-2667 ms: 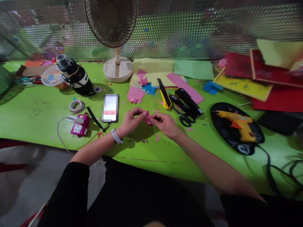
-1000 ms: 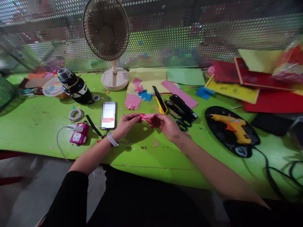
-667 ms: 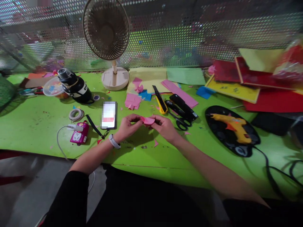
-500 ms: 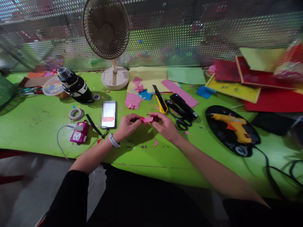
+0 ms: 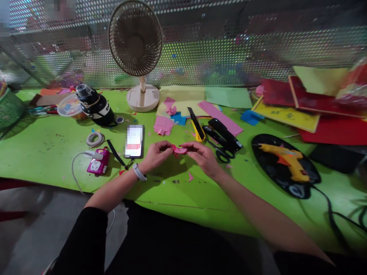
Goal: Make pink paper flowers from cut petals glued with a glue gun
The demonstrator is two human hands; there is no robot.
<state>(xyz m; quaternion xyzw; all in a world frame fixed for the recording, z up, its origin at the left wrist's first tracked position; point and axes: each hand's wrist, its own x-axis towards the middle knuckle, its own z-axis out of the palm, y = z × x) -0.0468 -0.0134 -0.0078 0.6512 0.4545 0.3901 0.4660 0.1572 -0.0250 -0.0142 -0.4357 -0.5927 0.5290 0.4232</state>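
Observation:
My left hand (image 5: 156,154) and my right hand (image 5: 202,156) meet over the middle of the green table (image 5: 43,152). Both pinch a small folded pink paper piece (image 5: 180,150) between their fingertips, just above the tabletop. A white watch sits on my left wrist. A phone (image 5: 133,141) lies just left of my left hand. Pink paper scraps (image 5: 189,176) lie on the table below my hands.
Behind my hands lie a yellow utility knife (image 5: 197,129), black scissors (image 5: 218,147) and a black stapler (image 5: 225,133). A yellow glue gun (image 5: 286,160) rests on a black mat at right. A fan (image 5: 137,49), a black bottle (image 5: 94,105), tape rolls, a pink charger (image 5: 97,166) and coloured paper sheets (image 5: 286,112) surround them.
My hands have kept folding and turning the pink paper piece in the same spot. The view has shifted slightly, so everything sits a little lower and to the right.

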